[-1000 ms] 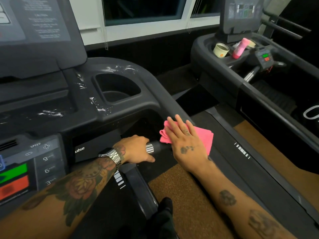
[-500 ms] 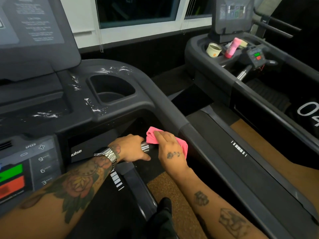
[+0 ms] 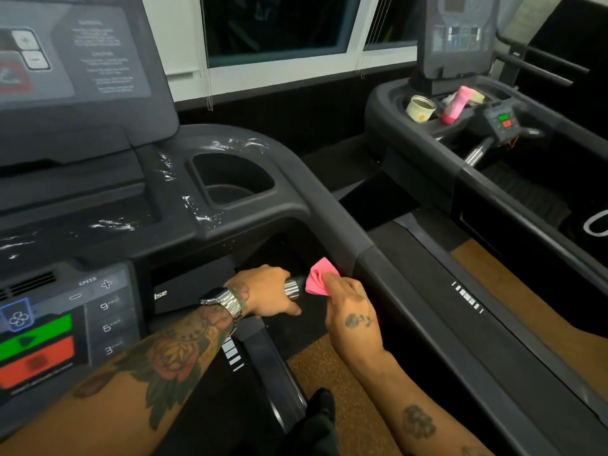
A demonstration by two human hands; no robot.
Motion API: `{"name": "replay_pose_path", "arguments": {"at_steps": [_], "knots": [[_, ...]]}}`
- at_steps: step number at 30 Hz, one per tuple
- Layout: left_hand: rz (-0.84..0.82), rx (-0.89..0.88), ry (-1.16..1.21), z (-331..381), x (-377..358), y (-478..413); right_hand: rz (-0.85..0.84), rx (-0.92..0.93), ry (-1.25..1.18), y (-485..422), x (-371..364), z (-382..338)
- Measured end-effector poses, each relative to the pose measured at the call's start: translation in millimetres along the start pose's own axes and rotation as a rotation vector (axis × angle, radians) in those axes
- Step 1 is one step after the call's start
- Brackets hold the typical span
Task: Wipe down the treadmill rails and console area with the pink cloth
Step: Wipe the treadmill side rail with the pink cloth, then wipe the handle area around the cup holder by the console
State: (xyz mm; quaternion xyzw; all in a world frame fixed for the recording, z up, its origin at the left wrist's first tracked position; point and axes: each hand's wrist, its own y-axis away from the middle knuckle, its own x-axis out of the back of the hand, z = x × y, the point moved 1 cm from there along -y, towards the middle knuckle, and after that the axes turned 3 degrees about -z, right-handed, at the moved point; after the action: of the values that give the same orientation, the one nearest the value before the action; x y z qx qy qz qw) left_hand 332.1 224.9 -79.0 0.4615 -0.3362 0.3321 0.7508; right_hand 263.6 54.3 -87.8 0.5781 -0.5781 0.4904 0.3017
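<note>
Head view, the only one you've got: your left hand (image 3: 263,289) is clenched round the short handgrip (image 3: 292,288) under the console (image 3: 65,324), fingers wrapped over it so that only its shiny metal collar peeps out on the right. Your right hand (image 3: 353,315) has the pink cloth (image 3: 317,279) bunched up under its fingertips and is grasping it, though the thumb is hidden, so exactly how it pinches can't be told. The cloth sits wedged in the corner, touching the grip's collar on one side and just beside the inner face of the side rail (image 3: 332,222) on the other. Here's the relation that counts: the grip's long axis runs left to right, straight at the rail, while the rail's own long axis runs from the cup holder (image 3: 230,182) down toward you on the right. The cloth lies ahead of your right fingertips, and that hand is the nearer one to the rail; the left is busy on the grip. By my read, a pull back along the rail is the natural wipe, and the grip under your left palm can't be wiped until you let go. Streaks of shine show on the console top. On the neighbouring treadmill (image 3: 493,192), well apart, stand a paper cup (image 3: 420,108) and a pink bottle (image 3: 455,103).
</note>
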Motion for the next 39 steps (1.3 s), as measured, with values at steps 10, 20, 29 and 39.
{"name": "replay_pose_path", "arguments": {"at_steps": [10,20,29,39], "knots": [[0.118,-0.051,0.053,-4,10,15,0.026,-0.212,-0.444,-58,39,-18],[0.656,-0.082,0.168,-23,71,11,0.097,-0.198,-0.718,-170,79,-31],[0.686,0.073,0.161,-41,94,-13,0.064,0.185,-0.177,-274,21,-13],[0.721,0.189,0.166,-36,93,-27,-0.385,0.338,0.139,-325,-34,-24]]}}
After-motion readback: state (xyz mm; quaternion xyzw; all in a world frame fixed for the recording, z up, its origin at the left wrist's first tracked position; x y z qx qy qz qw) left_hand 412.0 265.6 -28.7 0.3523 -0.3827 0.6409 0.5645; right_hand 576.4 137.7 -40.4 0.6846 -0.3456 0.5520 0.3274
